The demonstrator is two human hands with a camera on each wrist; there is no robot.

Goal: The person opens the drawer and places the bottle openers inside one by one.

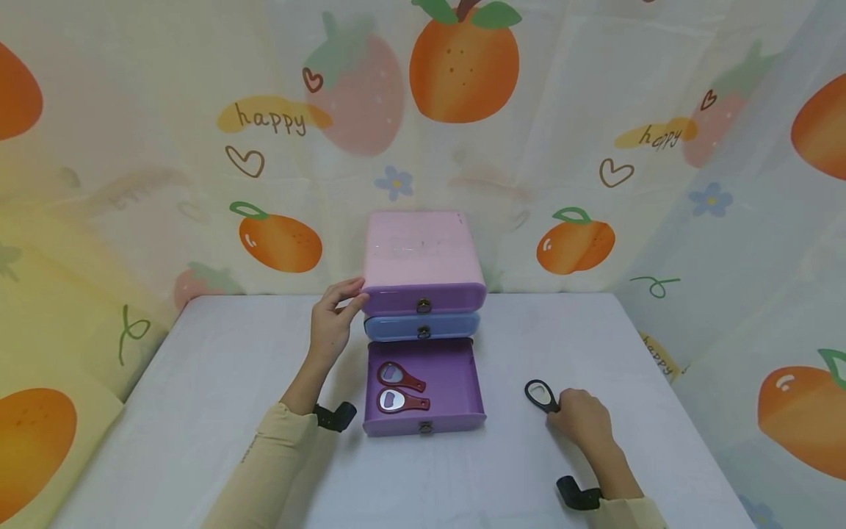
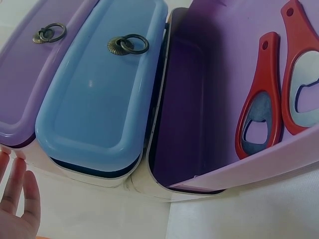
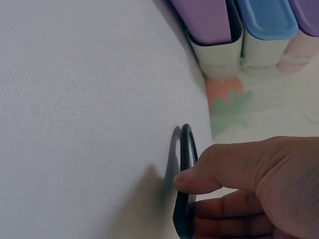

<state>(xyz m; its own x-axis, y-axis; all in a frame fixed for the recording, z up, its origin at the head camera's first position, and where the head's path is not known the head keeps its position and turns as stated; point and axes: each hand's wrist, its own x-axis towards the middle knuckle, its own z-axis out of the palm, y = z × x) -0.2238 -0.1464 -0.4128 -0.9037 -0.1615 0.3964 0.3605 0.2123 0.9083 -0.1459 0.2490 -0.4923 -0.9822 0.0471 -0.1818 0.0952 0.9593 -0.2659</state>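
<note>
A pink-topped drawer cabinet [image 1: 423, 246] stands at the back of the table. Its bottom purple drawer [image 1: 456, 375] is pulled out, with two red bottle openers [image 1: 413, 403] lying side by side in it. My left hand [image 1: 330, 323] rests against the cabinet's left side by the top drawer, fingers extended; in the left wrist view the fingertips [image 2: 31, 191] show beside the cabinet's wall. Right of the drawer, my right hand [image 1: 584, 419] pinches a black bottle opener [image 1: 542, 397] by its handle. The right wrist view shows the thumb [image 3: 192, 181] pressed on this opener, held edge-on.
Above the open drawer, the blue middle drawer [image 1: 390, 328] and purple top drawer [image 1: 396, 300] are closed, each with a ring pull. A white cloth [image 1: 251, 330] covers the table. Behind it hangs a fruit-print curtain [image 1: 529, 162].
</note>
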